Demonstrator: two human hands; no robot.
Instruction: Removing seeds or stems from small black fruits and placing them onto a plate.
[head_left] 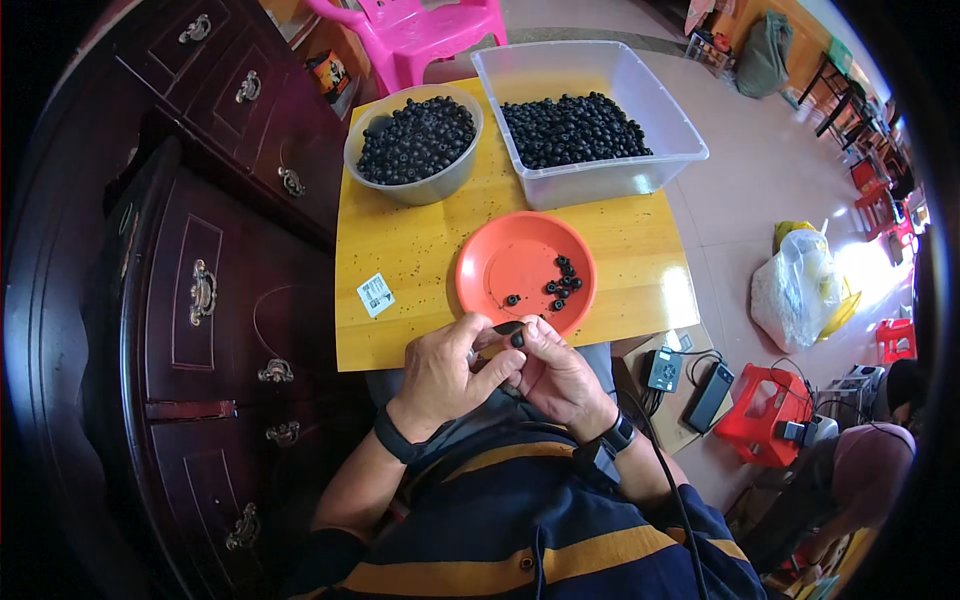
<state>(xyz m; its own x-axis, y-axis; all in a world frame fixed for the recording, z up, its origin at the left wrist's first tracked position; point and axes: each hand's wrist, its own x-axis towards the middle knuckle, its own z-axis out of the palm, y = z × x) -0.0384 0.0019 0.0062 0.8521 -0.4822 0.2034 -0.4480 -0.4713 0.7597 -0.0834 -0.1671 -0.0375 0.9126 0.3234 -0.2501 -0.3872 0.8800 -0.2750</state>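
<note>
A dark wooden cabinet [180,270] with ornate metal handles lines the left side. Beside it, on a yellow desk [630,255] scattered with dark specks, lie a white label [376,297] and, farther back, a round tub [425,190] heaped with black beads [415,140], a pink chair [440,35] behind it. At the near edge, the left hand [445,370] curls its fingers beside a slim dark piece [508,328]; whether they grip it cannot be told. An orange plate [490,265] holds loose beads [562,283], most grouped at its right. Just below the plate, the right hand [562,388] has its fingers pinched closed on a single bead [517,340], near the left thumb. A clear bin [600,183] of black beads stands at the desk's back right. Rightward on the floor are a carton [680,435] bearing two black devices, a red stool [757,415] and a stuffed plastic bag [795,290]; another person [875,470] bends at the lower right.
</note>
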